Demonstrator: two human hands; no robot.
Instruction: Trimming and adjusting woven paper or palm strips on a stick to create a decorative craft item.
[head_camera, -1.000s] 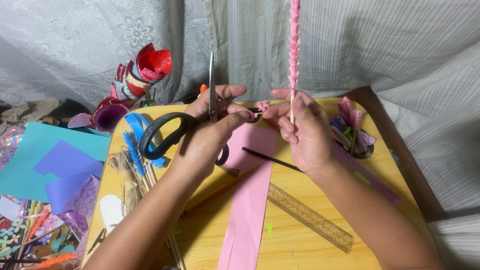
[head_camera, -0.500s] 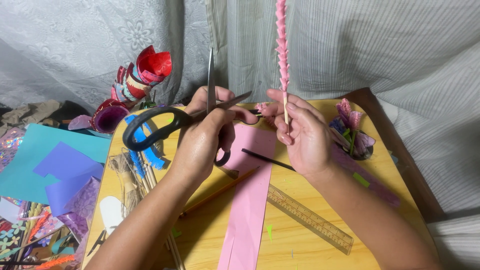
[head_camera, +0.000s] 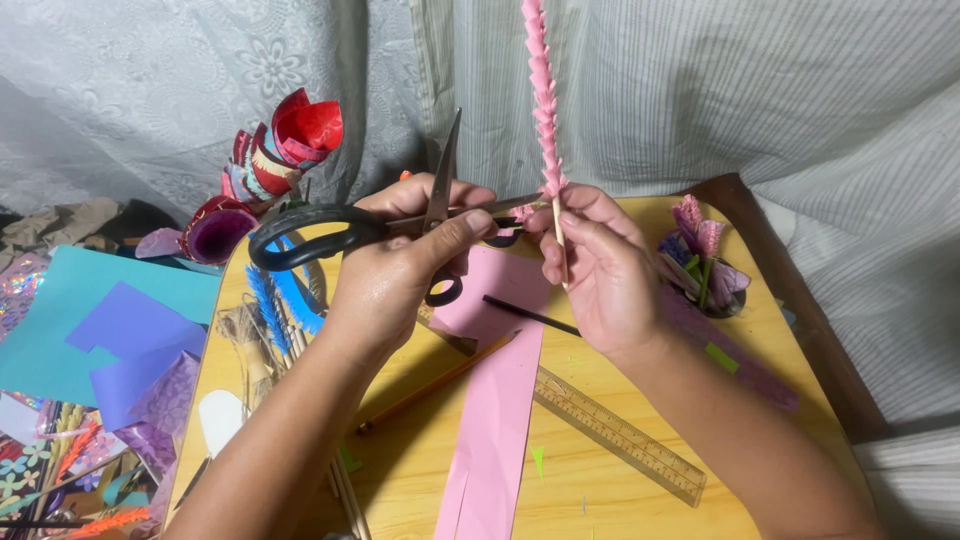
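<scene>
scissors (head_camera: 400, 225): black handles, grey metal blades
fringed stick (head_camera: 541, 95): pink paper fringe, pale wood stem
paper strip (head_camera: 495, 400): plain pink
table (head_camera: 610, 500): yellow-tan wood grain
ruler (head_camera: 620, 435): clear w/ dark tick marks
pencil (head_camera: 435, 382): orange-brown
paper sheets (head_camera: 110, 330): teal under, purple on top
paper cones (head_camera: 290, 140): red, some purple
curtain (head_camera: 720, 90): grey-white, thin stripes
lace cloth (head_camera: 150, 80): white, floral pattern
feather bits (head_camera: 280, 300): blue

I see only one view, from the camera on the person's head. It looks down and forward, close over the yellow table (head_camera: 600, 500), toward the pale curtain (head_camera: 700, 90) hanging behind it.
</scene>
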